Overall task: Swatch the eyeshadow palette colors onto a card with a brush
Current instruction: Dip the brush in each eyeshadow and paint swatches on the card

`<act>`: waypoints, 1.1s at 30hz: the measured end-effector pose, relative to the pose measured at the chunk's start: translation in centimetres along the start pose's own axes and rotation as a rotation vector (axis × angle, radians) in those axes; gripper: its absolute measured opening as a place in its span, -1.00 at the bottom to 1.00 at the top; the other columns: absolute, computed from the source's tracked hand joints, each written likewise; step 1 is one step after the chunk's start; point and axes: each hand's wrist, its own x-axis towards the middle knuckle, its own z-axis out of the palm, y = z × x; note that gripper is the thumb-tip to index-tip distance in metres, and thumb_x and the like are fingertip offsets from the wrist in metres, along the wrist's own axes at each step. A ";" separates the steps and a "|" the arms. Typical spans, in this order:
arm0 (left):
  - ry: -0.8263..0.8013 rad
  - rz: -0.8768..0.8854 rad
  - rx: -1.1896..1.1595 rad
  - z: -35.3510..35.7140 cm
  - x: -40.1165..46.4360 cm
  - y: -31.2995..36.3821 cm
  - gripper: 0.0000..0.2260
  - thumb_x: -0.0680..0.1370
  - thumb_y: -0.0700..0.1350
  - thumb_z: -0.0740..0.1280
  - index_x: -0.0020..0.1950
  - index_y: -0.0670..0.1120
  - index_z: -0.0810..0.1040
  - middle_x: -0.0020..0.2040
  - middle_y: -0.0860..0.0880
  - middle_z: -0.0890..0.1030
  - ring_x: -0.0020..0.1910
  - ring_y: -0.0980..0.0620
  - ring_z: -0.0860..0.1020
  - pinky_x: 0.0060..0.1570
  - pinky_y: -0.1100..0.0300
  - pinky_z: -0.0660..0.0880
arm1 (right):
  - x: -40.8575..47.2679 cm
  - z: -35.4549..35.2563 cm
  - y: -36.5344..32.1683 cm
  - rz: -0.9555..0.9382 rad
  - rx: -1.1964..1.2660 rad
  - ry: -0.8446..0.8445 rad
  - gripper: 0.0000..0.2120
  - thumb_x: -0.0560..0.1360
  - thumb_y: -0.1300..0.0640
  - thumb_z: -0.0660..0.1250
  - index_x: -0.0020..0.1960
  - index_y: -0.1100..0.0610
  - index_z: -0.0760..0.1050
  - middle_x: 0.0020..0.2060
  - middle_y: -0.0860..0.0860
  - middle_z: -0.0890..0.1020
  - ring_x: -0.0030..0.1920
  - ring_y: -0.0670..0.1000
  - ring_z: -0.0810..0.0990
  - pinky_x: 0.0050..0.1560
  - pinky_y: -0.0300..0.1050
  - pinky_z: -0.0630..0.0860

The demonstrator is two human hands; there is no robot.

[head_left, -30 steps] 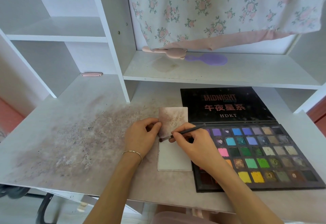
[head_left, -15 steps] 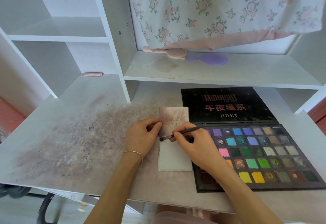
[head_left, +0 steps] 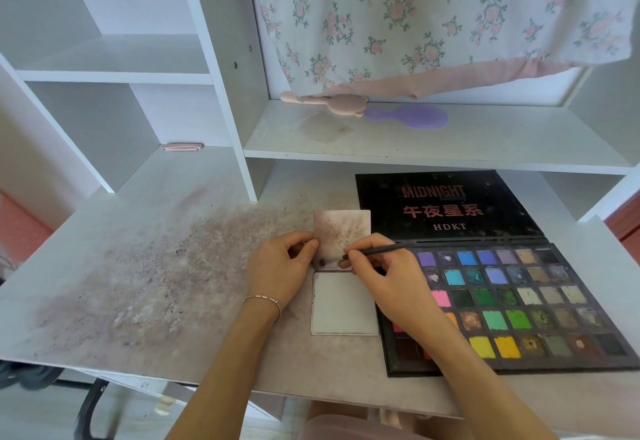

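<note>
Two hands on the card (head_left: 341, 304): left hand (head_left: 280, 270) pinches its left edge, right hand (head_left: 388, 277) grips the brush (head_left: 381, 250), tip touching the card's stained upper half. Open eyeshadow palette (head_left: 502, 301) lies just right, touching the card.

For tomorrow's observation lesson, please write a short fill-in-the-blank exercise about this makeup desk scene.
1. The right hand holds a ____.
2. The left hand pinches the edge of the ____.
3. The open palette lies to the ____ of the card.
4. The hairbrush on the shelf is ____ in colour.

Missing words: brush; card; right; purple
</note>
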 end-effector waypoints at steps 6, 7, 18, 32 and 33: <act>0.003 0.006 0.017 0.0 0.0 0.0 -0.90 0.47 -0.09 0.35 -0.08 0.02 0.66 -0.29 0.14 0.59 -0.24 0.13 0.54 -0.17 0.22 0.48 | -0.1 -0.2 -0.4 -0.007 0.169 0.105 -0.81 0.50 0.32 0.22 -0.14 0.05 0.49 -0.27 -0.01 0.63 -0.24 -0.15 0.63 -0.20 -0.34 0.53; 0.001 0.009 0.019 0.0 0.0 0.0 -0.89 0.47 -0.08 0.35 -0.07 0.03 0.66 -0.29 0.16 0.58 -0.24 0.15 0.54 -0.17 0.24 0.48 | -0.1 -0.2 -0.5 -0.014 0.181 0.112 -0.80 0.51 0.33 0.21 -0.12 0.05 0.49 -0.26 0.00 0.63 -0.25 -0.16 0.62 -0.21 -0.36 0.52; 0.012 0.021 0.022 0.1 0.1 -0.3 -0.89 0.47 -0.08 0.35 -0.07 0.04 0.66 -0.29 0.23 0.54 -0.22 0.15 0.53 -0.20 0.32 0.42 | -0.8 -6.3 0.8 0.025 0.004 0.330 -0.76 0.51 0.32 0.20 -0.14 -0.01 0.47 -0.27 -0.04 0.61 -0.27 -0.10 0.59 -0.27 -0.33 0.51; 0.008 0.046 0.007 0.1 0.2 -0.5 -0.89 0.47 -0.11 0.35 -0.08 0.01 0.66 -0.29 0.33 0.51 -0.22 0.28 0.51 -0.22 0.40 0.36 | -1.5 -6.6 1.7 0.069 -0.198 0.253 -0.80 0.49 0.22 0.21 -0.22 -0.05 0.44 -0.35 0.12 0.61 -0.31 0.04 0.55 -0.34 -0.18 0.48; 0.009 0.047 0.006 0.1 0.2 -0.5 -0.89 0.47 -0.11 0.35 -0.08 0.01 0.66 -0.29 0.34 0.51 -0.22 0.29 0.50 -0.22 0.40 0.36 | -1.5 -6.6 1.7 0.067 -0.203 0.261 -0.79 0.49 0.23 0.21 -0.24 -0.04 0.44 -0.37 0.11 0.60 -0.34 0.02 0.54 -0.38 -0.22 0.46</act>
